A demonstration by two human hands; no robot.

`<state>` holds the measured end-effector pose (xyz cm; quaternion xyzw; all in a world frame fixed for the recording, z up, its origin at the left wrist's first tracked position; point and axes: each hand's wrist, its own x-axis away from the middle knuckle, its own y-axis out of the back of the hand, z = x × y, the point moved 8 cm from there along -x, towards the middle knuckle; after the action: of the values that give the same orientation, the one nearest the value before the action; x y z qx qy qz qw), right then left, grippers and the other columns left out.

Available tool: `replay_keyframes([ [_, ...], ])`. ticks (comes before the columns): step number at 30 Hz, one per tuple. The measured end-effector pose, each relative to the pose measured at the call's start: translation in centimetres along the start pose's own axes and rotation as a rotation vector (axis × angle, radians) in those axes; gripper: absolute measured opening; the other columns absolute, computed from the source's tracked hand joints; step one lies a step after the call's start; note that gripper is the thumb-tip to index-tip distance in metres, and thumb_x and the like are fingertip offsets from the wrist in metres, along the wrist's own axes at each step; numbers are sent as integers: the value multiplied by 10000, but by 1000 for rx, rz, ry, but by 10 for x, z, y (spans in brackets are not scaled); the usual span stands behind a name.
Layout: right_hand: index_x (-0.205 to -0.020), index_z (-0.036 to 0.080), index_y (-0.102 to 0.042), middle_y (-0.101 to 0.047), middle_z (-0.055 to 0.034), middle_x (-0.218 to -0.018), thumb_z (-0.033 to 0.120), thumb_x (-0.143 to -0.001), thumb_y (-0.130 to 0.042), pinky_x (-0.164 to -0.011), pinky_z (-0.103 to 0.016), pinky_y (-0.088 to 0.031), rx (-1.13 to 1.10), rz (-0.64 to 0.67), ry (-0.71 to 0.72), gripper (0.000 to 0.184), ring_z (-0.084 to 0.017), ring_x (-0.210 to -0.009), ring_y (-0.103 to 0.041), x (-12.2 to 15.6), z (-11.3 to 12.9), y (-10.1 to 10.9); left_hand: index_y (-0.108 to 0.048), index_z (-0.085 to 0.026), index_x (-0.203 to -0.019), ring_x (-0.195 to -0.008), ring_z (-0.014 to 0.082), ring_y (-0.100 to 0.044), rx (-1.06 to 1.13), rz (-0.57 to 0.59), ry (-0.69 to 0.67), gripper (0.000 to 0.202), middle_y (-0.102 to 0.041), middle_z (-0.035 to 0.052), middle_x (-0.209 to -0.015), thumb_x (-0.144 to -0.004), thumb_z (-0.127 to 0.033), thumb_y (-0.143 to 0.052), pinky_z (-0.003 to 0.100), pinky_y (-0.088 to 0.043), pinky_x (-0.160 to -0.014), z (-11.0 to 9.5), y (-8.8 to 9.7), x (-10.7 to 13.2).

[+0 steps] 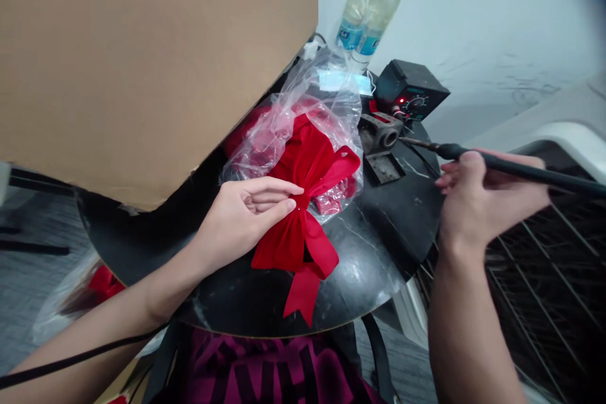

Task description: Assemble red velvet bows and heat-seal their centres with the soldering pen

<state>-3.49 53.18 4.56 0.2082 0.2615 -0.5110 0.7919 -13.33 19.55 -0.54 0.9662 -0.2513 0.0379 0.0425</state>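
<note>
The red bow (301, 227) is at the middle of the round table, its upper folds in front of a clear plastic bag (255, 139) and its ribbon tails hanging toward the near edge. I cannot tell whether it rests on the tabletop or is held just above it. The left hand (241, 214) has thumb and fingertips pinched together on the bow's gathered centre. The bag spreads behind, crumpled, with more red fabric showing through.

The table (369, 252) is black and glossy, veined with white like marble, and catches the light near its front edge. To the right of the bag stands a metal stand (379, 132). The right hand (478, 202) has its fingers closed around a soldering iron (502, 167), whose tip points at the stand's round opening; I can't make out whether they touch. Behind the stand sits a black control box (411, 88) with a dial and a glowing red light. A pale blue face mask (343, 82) lies beyond the bag, near two bottles (372, 9) of yellowish liquid against the scuffed white wall (473, 12).

A big cardboard box (156, 63) fills the left. A white-framed rack (558, 132) stands at the right. On the grey floor (33, 278), another bag (76, 303) holds something red.
</note>
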Motion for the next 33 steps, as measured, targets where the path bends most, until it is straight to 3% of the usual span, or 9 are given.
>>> replay_keyframes([
  [3, -841, 249, -687, -611, -3, -641, 134, -826, -721, -439, -325, -467, -62, -33, 89, 121, -201, -504, -632, 18, 28, 5, -810, -186, -1053, -925, 218, -802, -32, 1, 15, 241, -832, 60, -992, -848, -312, -814, 276, -661, -862, 1, 0, -1],
  [7, -796, 243, -692, -559, 17, -582, 222, -780, -759, -374, -313, -366, -129, 8, 65, 71, -171, -432, -551, 58, 55, -4, -810, -185, -1050, -930, 221, -802, -69, 13, 43, 234, -833, 59, -984, -848, -303, -809, 282, -663, -868, 6, -2, -3],
  [12, -781, 254, -707, -598, 10, -672, 303, -755, -736, -496, -333, -444, -116, 21, 22, 63, -162, -507, -545, 93, 68, -16, -807, -180, -1059, -939, 223, -802, -82, 24, 74, 249, -833, 58, -999, -849, -313, -810, 282, -662, -876, 14, -5, -4],
  [15, -773, 265, -699, -589, 0, -702, 304, -761, -712, -579, -367, -494, -104, 3, 70, 42, -177, -557, -550, 100, 75, -18, -805, -176, -1059, -939, 217, -803, -90, 31, 74, 240, -834, 54, -993, -858, -306, -803, 274, -662, -877, 15, -5, -3],
  [21, -810, 259, -730, -618, -19, -726, 302, -768, -739, -534, -385, -529, -50, 119, 123, 60, -203, -579, -619, 107, 93, -26, -806, -177, -1066, -948, 214, -802, -103, 32, 65, 242, -834, 46, -1002, -859, -301, -804, 269, -663, -885, 15, -6, -3],
  [33, -846, 225, -703, -610, 21, -681, 162, -748, -731, -401, -267, -384, -104, 239, 273, 121, -118, -487, -534, 112, 108, -44, -801, -155, -1096, -982, 216, -798, -106, 50, 43, 265, -829, 58, -1049, -873, -297, -789, 274, -654, -922, 17, -8, -4],
])
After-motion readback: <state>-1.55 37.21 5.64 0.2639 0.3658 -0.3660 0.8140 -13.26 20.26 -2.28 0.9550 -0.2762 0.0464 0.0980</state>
